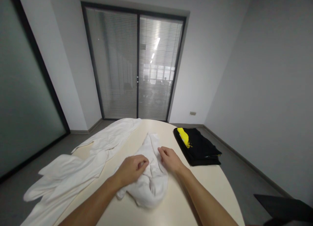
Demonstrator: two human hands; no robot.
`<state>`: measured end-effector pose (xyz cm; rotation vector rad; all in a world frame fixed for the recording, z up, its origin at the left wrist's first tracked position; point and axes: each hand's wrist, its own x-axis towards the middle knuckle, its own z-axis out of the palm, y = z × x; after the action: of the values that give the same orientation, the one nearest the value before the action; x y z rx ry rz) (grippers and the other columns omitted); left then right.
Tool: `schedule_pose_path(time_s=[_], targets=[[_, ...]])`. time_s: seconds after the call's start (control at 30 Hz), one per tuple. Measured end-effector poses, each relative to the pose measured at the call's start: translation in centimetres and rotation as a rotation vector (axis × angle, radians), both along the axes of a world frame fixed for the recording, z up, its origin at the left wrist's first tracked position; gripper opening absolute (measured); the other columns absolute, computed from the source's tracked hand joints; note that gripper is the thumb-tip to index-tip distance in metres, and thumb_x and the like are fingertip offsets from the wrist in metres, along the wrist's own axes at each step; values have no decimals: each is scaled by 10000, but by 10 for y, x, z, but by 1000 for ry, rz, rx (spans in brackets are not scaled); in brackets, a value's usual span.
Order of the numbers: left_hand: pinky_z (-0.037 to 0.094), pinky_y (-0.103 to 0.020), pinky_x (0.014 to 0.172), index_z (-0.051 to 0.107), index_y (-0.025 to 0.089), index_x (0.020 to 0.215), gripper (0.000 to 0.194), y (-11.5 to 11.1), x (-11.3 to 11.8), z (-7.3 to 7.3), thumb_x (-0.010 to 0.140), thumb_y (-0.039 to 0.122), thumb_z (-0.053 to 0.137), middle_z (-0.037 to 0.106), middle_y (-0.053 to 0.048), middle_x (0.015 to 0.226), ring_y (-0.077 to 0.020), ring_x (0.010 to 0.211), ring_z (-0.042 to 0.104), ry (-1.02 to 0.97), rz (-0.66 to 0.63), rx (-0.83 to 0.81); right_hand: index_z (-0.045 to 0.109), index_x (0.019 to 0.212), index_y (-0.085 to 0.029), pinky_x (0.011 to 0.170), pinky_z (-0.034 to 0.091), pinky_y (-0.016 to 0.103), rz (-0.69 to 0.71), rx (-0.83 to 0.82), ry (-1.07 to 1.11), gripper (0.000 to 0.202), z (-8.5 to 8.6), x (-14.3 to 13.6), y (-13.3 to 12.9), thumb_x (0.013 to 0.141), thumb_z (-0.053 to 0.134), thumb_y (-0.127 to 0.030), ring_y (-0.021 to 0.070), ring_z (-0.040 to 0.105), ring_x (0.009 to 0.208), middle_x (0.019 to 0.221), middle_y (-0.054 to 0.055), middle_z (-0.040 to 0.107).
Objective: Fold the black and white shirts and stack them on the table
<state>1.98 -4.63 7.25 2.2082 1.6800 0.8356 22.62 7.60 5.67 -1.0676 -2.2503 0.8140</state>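
Observation:
A bunched white garment (150, 183) lies in front of me on the table, loosely folded, its narrow end pointing away; its kind cannot be made out. My left hand (133, 169) rests over its left side, fingers curled and thumb against the forefinger, closed on the fabric. At its right edge, my right hand (170, 157) is closed too, with fingertips pinching the cloth. The exact grip points are partly hidden by the fingers.
White clothing (97, 160) lies spread along the table's left side and hangs over the edge. Folded black clothing with a yellow print (200, 144) is stacked at the right. The round, cream table (207, 183) stands before a glass door with blinds (156, 66). A dark object (283, 206) is at lower right.

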Motion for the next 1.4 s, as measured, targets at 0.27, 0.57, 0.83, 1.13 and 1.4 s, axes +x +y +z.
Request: schedule_pose_path(time_s=[0.27,0.57,0.83,1.13,1.4], targets=[[386,-437,1078,630,240,1288,403,13,-9,-36,916,368,543,587,-120,1340,-281,1248,527,126,196,26,652,865,-183,767,402,273,-179,181,-195,194,-10,-3,-3,893,517,-320,198,601,860,892,85,677],[471,-269,837,676,199,830,112,6,2,-15,852,219,568,685,-33,911,-177,883,641,-226,-89,6,652,1067,-179,870,390,361,-365,107,-162,351,-14,-2,1,862,595,-458,292,557,1071,1131,143,659],[389,-405,1086,510,196,1326,502,12,6,-35,855,334,619,592,-127,1345,-250,1236,559,-483,63,-29,591,881,-190,719,390,285,-99,-40,128,173,-18,-6,3,856,571,-360,174,533,764,786,15,611],[410,-427,1076,308,178,1487,821,22,-1,-40,817,426,713,570,-175,1379,-270,1259,555,-992,-135,-161,468,762,-203,645,357,236,281,-353,467,137,5,-20,-15,729,595,-242,123,452,700,740,-44,498],[456,-359,969,652,165,1035,422,24,2,-30,756,467,746,709,-103,1084,-250,1044,636,-1005,-47,-73,503,1026,-225,576,340,226,213,-296,570,235,-3,-22,-12,798,557,-248,122,466,636,742,-54,535]])
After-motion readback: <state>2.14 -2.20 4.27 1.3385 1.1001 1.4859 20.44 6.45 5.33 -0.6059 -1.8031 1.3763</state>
